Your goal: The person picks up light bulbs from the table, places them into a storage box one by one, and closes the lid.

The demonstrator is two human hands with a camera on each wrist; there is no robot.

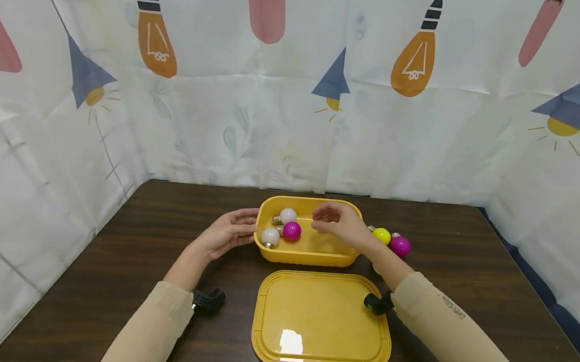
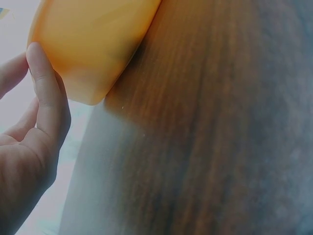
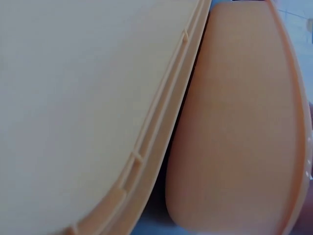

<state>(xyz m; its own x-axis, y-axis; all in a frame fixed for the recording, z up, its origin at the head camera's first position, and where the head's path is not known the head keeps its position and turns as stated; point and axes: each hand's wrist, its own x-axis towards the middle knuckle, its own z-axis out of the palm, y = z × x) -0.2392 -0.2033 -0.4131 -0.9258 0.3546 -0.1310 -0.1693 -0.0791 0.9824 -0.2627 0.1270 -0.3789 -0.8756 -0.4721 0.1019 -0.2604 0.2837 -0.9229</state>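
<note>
A yellow plastic box (image 1: 309,258) stands near the back of the table. Two white light bulbs (image 1: 269,237) and a magenta light bulb (image 1: 292,231) lie inside at its left end. My left hand (image 1: 227,233) touches the box's left end with extended, relaxed fingers; the left wrist view shows its fingertips (image 2: 36,51) against the outer wall. Over the right half of the box, my right hand (image 1: 340,223) hovers palm down, fingers loosely bent, with a gap between thumb and fingers and no bulb visible there. The right wrist view mostly shows the box's side wall (image 3: 234,117).
A yellow lid (image 1: 322,320) lies flat in front of the box, beneath my right wrist. Right of the box, partly behind my right forearm, are a yellow bulb (image 1: 381,236) and another magenta bulb (image 1: 400,246). A printed curtain (image 1: 283,135) hangs behind the dark wooden table (image 1: 164,216).
</note>
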